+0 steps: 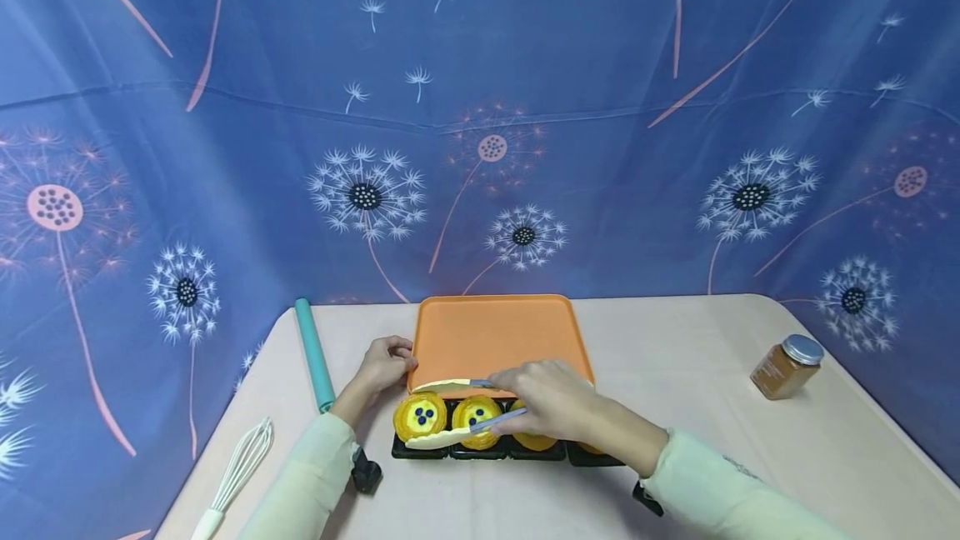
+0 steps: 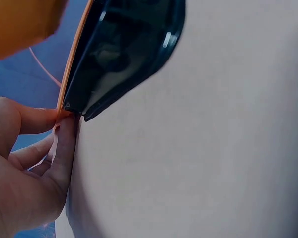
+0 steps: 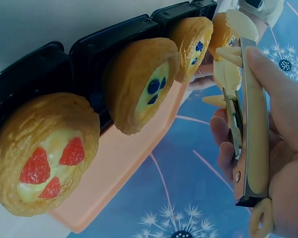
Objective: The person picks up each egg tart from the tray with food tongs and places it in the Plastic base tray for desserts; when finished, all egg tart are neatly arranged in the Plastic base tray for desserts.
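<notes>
My left hand point(image 1: 385, 363) pinches the left edge of an orange tray point(image 1: 495, 332), thumb and fingers on either side of the rim in the left wrist view. In my right hand point(image 1: 558, 398) is a pair of tongs point(image 3: 256, 124) with cream-coloured tips, spread apart. One tip lies in front of the leftmost blueberry tart point(image 1: 420, 415), the other behind it; contact cannot be judged. A second blueberry tart point(image 1: 474, 413) sits beside it, and more tarts stand to the right, partly covered by my hand. One is a strawberry tart point(image 3: 44, 163). Black plastic trays point(image 1: 480, 453) hold the tarts.
Left of the orange tray lie a teal rolling pin point(image 1: 313, 357) and a whisk point(image 1: 242, 465) with a white handle. A jar point(image 1: 786, 367) of brown contents with a silver lid stands at the right. Blue dandelion-patterned cloth point(image 1: 600, 148) hangs behind the pale table point(image 1: 690, 357).
</notes>
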Demonstrator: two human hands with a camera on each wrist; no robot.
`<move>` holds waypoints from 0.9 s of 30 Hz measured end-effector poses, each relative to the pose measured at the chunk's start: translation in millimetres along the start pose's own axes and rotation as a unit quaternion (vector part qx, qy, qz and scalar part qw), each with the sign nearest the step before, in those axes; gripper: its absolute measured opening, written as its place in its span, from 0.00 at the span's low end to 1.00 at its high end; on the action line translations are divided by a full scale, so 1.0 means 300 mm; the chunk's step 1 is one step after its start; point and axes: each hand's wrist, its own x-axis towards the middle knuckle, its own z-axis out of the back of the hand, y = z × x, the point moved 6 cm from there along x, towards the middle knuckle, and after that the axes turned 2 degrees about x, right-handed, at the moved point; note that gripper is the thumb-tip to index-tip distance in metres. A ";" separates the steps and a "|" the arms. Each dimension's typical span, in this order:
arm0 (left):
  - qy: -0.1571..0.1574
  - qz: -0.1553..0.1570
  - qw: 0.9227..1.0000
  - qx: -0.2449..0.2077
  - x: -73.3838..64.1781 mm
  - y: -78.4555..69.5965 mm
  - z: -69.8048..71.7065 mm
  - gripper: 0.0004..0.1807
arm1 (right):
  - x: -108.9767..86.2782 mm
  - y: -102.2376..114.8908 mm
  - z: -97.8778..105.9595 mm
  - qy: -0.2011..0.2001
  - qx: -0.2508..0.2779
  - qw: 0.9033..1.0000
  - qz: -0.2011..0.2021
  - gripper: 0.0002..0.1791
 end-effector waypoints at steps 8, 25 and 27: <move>0.004 -0.002 1.000 0.000 0.001 0.002 -0.003 0.14 | 0.008 0.003 -0.024 -0.002 -0.017 1.000 0.011 0.34; 0.008 -0.003 1.000 0.005 0.004 -0.001 0.001 0.15 | -0.001 -0.003 -0.008 -0.013 0.030 0.999 -0.015 0.45; 0.007 -0.004 1.000 0.008 0.003 0.000 0.003 0.14 | -0.010 -0.003 0.009 -0.017 0.044 0.999 -0.022 0.45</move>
